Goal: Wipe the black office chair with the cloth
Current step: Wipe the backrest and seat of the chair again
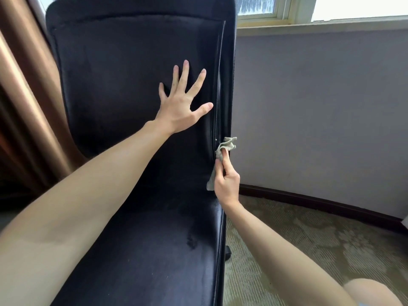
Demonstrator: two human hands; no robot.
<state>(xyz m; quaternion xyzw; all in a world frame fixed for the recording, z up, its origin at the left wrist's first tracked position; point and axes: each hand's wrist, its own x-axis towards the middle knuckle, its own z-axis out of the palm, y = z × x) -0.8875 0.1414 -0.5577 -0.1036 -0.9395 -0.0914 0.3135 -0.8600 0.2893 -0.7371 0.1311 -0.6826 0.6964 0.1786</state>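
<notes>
Tall black leather-look office chair (136, 151) with padded backrest and glossy seat, seen from the front and taken as landmark; the left hand (181, 104) lies flat against the middle of the backrest, fingers spread wide and grasping nothing; the right hand (226, 182) is clenched on a small crumpled grey-beige cloth (224, 149), pinched between thumb and fingers and pressed to the chair's right edge where backrest nears seat; a damp-looking smear (192, 237) marks the seat's right part; brown curtain (24, 102) hangs left of the chair; grey wall (320, 107), window sill (309, 25) and patterned carpet (298, 239) lie to its right.
</notes>
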